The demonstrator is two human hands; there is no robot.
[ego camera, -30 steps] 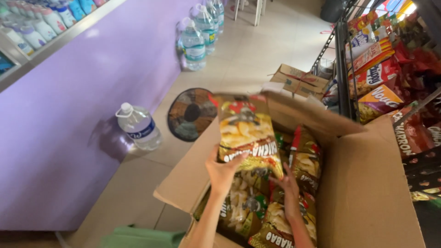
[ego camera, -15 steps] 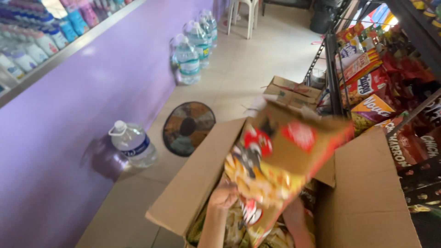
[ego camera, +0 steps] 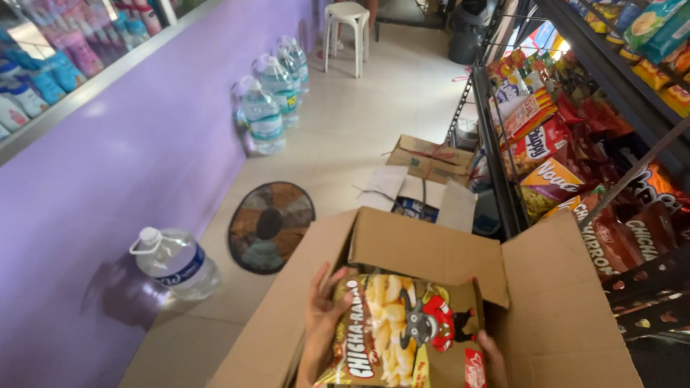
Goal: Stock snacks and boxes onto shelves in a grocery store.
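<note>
Left hand [ego camera: 321,327] clamped on the left edge of a snack bag [ego camera: 402,334], right hand [ego camera: 492,357] clutching its lower right corner. Bag held flat between both grips, above the open cardboard box [ego camera: 424,251]. Water jug [ego camera: 175,262] well left.

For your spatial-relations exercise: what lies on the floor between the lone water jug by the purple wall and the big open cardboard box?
In the head view, a round patterned mat lies between the water jug and the cardboard box; otherwise bare tile.

Shop: snack racks [ego camera: 575,144], stock boxes [ego camera: 431,158]
</note>
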